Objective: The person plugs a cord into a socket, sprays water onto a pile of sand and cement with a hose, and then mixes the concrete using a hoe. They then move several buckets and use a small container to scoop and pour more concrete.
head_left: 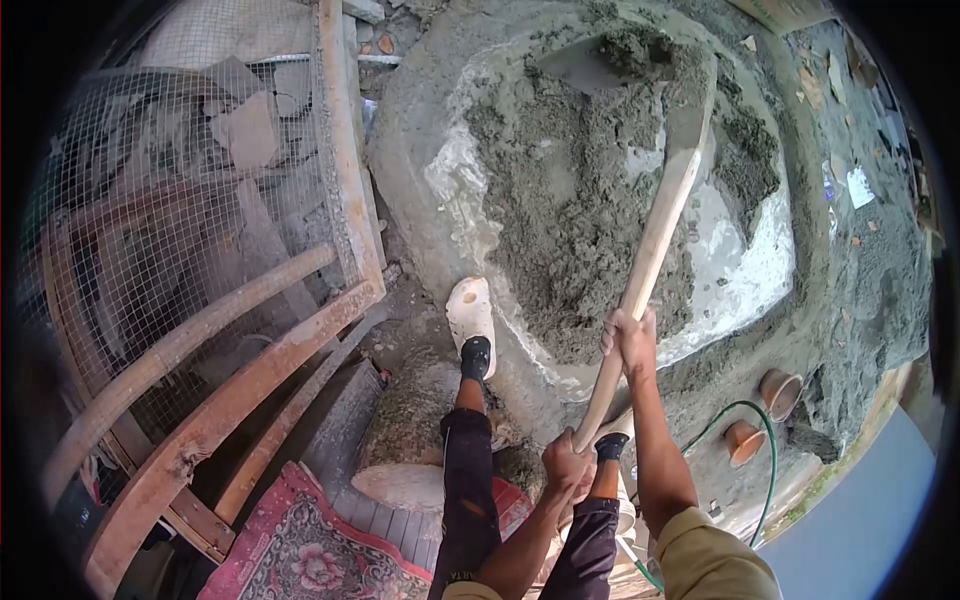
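My left hand [566, 466] is wrapped round the lower end of a long wooden hoe handle. Farther up the same shaft, my right hand [632, 340] grips it too. The hoe [668, 205] slants up and to the right, its upper shaft smeared with grey mortar. Its metal blade [580, 66] lies at the far side of the mix, partly covered by a wet clump. Beneath it spreads a heap of wet grey mortar [580, 220] in a shallow pit with a pale, wet rim.
My foot in a white clog [470, 312] stands at the pit's near left edge. Left are a wire mesh screen [200, 190] in a wooden frame and a log [405, 430]. Right are two clay pots [744, 442] and a green hose [773, 470]. A patterned rug [310, 545] lies below.
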Available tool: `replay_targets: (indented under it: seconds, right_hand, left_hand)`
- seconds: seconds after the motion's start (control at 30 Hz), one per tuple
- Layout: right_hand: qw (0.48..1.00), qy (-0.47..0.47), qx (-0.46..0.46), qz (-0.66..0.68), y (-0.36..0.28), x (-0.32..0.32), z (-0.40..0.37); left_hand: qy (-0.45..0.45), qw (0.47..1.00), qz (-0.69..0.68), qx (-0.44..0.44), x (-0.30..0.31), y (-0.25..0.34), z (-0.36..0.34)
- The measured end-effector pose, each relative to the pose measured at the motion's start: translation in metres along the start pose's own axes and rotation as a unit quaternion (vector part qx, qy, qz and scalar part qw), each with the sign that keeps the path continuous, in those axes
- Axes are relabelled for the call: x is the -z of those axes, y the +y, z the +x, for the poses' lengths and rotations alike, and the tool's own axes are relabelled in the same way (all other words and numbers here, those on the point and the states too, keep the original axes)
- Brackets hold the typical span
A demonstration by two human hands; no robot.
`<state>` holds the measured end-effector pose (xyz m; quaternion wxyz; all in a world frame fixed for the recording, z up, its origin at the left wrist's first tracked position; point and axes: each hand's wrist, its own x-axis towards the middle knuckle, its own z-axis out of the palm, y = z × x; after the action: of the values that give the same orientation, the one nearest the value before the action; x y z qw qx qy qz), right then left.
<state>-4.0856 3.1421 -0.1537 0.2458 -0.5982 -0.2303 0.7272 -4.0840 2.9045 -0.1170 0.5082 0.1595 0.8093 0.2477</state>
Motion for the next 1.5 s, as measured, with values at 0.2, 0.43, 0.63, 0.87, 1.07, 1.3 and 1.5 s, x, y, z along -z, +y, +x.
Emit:
replay_targets:
  seconds: [0.2,0.43,0.63,0.87,1.07,1.3,1.5]
  right_hand:
    - [0.982,0.061,-0.089,-0.155,0.078,0.012,0.111]
    - [0.980,0.112,-0.008,-0.167,0.045,-0.017,0.050]
    - [0.901,0.028,0.258,-0.346,-0.060,-0.100,0.144]
    - [0.799,0.083,0.178,-0.568,-0.062,-0.198,0.223]
    - [0.800,0.006,0.119,-0.588,-0.017,-0.167,0.195]
    - [0.831,-0.009,-0.026,-0.555,0.054,-0.008,0.080]
    - [0.887,0.022,-0.106,-0.448,0.077,0.105,-0.089]
  left_hand:
    - [-0.008,0.966,0.249,0.063,-0.014,-0.015,0.056]
    - [-0.020,0.980,0.199,0.002,0.027,-0.025,0.044]
    - [0.037,0.993,-0.024,-0.106,0.049,0.074,0.190]
    - [-0.021,0.985,-0.152,0.075,0.077,0.141,0.269]
    - [0.010,0.922,-0.361,0.139,0.014,0.087,0.153]
    - [-0.147,0.894,-0.324,0.274,-0.071,0.041,-0.015]
    - [-0.229,0.907,-0.282,0.212,-0.125,-0.049,-0.204]
